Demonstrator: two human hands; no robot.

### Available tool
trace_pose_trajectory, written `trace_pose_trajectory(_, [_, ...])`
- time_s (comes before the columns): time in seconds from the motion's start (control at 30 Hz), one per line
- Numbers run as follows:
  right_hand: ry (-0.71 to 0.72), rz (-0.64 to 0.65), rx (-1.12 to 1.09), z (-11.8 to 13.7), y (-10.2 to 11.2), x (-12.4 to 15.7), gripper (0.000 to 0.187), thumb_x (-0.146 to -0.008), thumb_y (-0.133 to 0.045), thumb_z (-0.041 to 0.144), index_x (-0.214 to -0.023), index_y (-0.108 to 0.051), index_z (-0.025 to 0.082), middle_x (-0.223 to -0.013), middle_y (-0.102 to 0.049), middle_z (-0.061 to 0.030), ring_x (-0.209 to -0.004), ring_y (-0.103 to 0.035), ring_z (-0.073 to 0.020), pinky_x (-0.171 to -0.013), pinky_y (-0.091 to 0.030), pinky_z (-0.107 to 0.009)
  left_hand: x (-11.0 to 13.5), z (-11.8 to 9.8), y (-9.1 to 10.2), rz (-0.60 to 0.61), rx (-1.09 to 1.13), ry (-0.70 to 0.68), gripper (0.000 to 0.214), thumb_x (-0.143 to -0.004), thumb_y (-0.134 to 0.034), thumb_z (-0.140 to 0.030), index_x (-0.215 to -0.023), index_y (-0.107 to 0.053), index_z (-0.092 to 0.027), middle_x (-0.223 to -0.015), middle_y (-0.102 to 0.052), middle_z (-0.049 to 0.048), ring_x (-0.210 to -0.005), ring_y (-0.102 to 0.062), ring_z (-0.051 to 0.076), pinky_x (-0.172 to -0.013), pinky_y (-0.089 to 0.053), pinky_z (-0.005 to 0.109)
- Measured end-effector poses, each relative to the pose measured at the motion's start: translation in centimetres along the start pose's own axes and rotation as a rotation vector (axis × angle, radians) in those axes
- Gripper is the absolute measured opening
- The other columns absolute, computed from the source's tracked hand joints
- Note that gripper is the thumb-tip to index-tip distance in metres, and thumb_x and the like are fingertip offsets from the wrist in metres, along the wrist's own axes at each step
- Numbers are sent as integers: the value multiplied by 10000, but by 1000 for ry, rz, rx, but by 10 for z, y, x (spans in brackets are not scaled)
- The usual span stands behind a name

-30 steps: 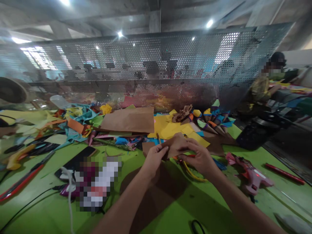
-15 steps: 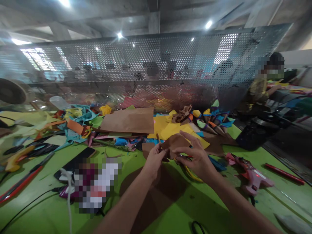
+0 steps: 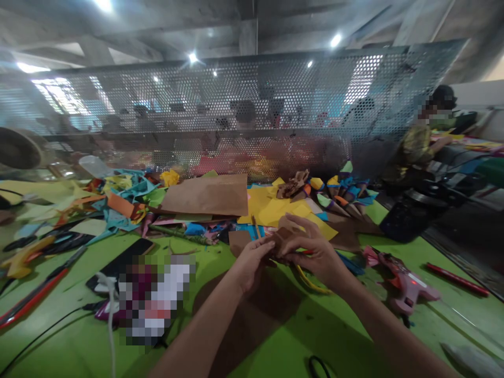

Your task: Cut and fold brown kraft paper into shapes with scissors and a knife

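Both of my hands meet over the middle of the green table [image 3: 189, 294], working on a piece of brown paper [image 3: 284, 242]. My left hand [image 3: 252, 262] is closed, its thumb and fingers pinching the paper's left side. On the other side, my right hand [image 3: 311, 247] grips the paper between thumb and fingers. The paper looks crumpled and bent between them; its lower part is hidden by the fingers. Just below my right hand a yellow-handled tool [image 3: 309, 281] lies on the table. Yellow paper sheets [image 3: 263, 205] lie behind the hands.
A pink glue gun [image 3: 411, 291] and a red pen [image 3: 457, 279] lie at right. Small paper cones [image 3: 342, 197] stand behind them. At left are a phone [image 3: 122, 262], a red-and-black cutter [image 3: 43, 289] and coloured scraps [image 3: 122, 205]. A perforated metal screen [image 3: 220, 115] rises behind; a person [image 3: 421, 142] sits far right.
The brown paper has gone from a wider, raised sheet to a more gathered shape. My right hand's fingers have closed in on it and moved slightly left.
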State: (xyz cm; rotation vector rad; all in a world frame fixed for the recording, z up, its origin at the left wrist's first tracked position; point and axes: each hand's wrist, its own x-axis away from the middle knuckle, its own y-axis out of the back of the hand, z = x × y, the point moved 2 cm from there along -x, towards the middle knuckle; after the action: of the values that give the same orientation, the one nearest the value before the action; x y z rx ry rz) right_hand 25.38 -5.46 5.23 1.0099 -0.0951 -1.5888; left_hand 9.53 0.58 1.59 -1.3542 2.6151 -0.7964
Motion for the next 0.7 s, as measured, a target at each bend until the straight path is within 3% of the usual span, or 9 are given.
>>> trace_pose_trajectory(0.1, [-63,-33,-68,-2,0,0,34,-799,-725,293,-786,-752,276,-1484,-404,-45,-1351,-369,-323,-1088,-313,-509,1,-3,-3,4,-48,-40,314,-700,-755,-310,-964,-733,-141,-730,-693,29,-569,-593,101,-555,-401,208])
trace_pose_trajectory(0.2, [-148,-147,-119,-9,2,-1,62,-791,-713,303,-759,-717,250,-1365,-503,-81,-1320,-399,-312,-1050,-355,-464,1,-3,-7,-1,-68,-103,349,-711,-751,-318,-1013,-738,-143,-785,-717,48,-587,-591,111,-599,-416,226])
trace_pose_trajectory(0.3, [-241,-221,-155,-16,3,-3,115,-783,-694,322,-720,-685,227,-1053,-616,-86,-1132,-533,-287,-950,-419,-415,1,1,-10,28,-53,-136,323,-739,-732,-319,-1003,-747,-134,-852,-735,76,-664,-606,138,-682,-445,245])
trace_pose_trajectory(0.4, [-322,-240,-196,-19,3,-3,151,-782,-666,341,-712,-663,208,-830,-600,-44,-851,-588,-230,-792,-456,-359,0,7,-12,94,-72,-141,326,-779,-703,-336,-1039,-739,-142,-930,-738,90,-771,-633,176,-784,-464,280])
trace_pose_trajectory(0.57, [-415,-283,-211,-15,1,0,167,-778,-656,353,-727,-633,196,-732,-609,-19,-707,-560,-189,-680,-433,-315,1,7,-11,106,-412,-288,317,-877,-592,-331,-1136,-704,-187,-1101,-711,55,-1002,-605,221,-913,-433,309])
trace_pose_trajectory(0.7, [-443,-305,-232,-13,1,1,178,-780,-658,363,-732,-626,194,-716,-615,-17,-690,-557,-184,-650,-429,-303,3,3,-12,76,-603,-379,329,-889,-574,-314,-1181,-688,-216,-1130,-706,30,-1017,-593,228,-905,-432,300])
